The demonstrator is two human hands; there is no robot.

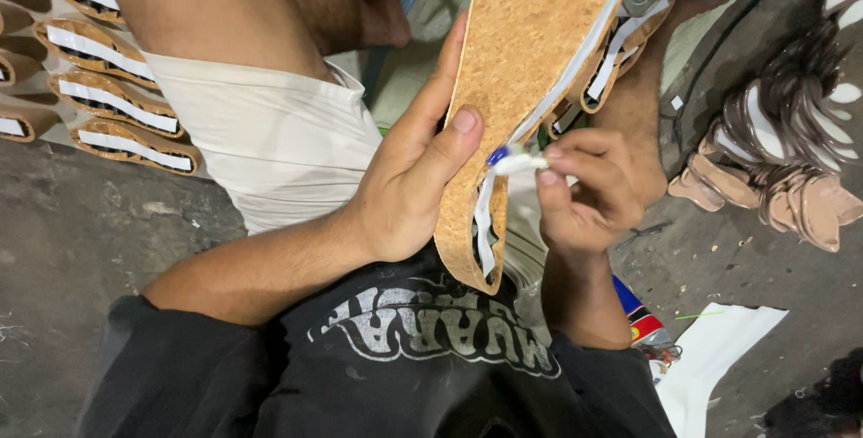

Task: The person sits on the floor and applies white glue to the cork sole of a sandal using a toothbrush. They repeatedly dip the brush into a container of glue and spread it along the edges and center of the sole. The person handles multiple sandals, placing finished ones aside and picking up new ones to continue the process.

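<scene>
Cork wedge sole (526,70) occupies the centre of the head view, held on edge and tilted, its broad end far and its narrow end near, just above the dark printed shirt (422,348). A white strip (575,65) runs along its right edge from the far end down to the narrow tip.

Left hand (409,177) grips the sole from the left: the thumb lies flat on the cork face, the fingers wrap behind it out of sight. Grip is closed on the sole.

Right hand (589,186) sits just right of the sole's lower edge. Its fingers are curled narrow, pinching a small white tool with a blue tip (514,161); the tip touches the white strip at the sole's edge, beside the left thumb.

Pale shorts (270,132) and a bare leg lie to the far left of the hands. Further left, a row of finished cork soles with white strips (108,61) lies on the grey concrete floor (81,231). At the far right, well apart from the hands, a heap of brown cut sole pieces (791,150) rests on the floor. A white sheet (719,348) lies near right, with a small coloured packet (638,317) just beside the right forearm.
</scene>
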